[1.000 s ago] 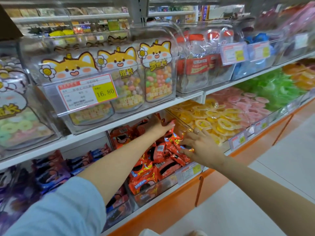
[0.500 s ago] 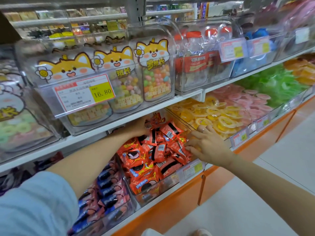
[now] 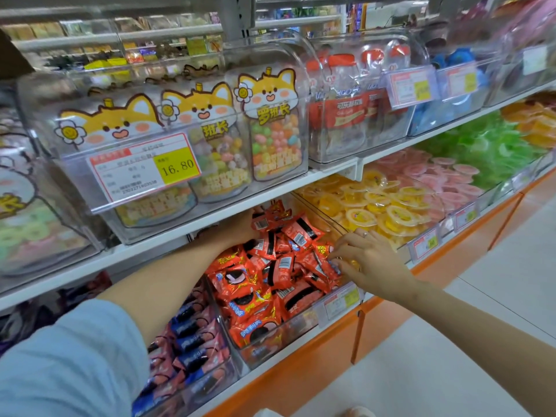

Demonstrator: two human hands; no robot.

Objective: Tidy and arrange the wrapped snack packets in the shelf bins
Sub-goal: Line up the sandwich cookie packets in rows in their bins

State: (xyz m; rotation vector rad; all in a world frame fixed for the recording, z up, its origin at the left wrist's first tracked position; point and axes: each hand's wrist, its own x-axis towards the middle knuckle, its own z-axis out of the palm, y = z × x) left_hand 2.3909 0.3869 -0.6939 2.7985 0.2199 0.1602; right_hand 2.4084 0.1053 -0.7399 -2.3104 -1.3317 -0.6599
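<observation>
The right hand [image 3: 370, 263] pinched the red packets [image 3: 270, 284] with curled fingers, while the left hand [image 3: 239, 227] reached behind, its hold hidden; gentle inward squeezing seemed best.

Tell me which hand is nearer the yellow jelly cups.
Right. The right hand is at the right edge of the red packets, just beside the yellow jelly cups; the left hand reaches behind the packets, farther off.

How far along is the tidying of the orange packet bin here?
Done: nothing clearly. In hand: left hand at the back of the orange packets, fingers hidden; right hand grips their right edge. Left: pile lies jumbled at mixed angles; blue packets alongside untouched.
</observation>
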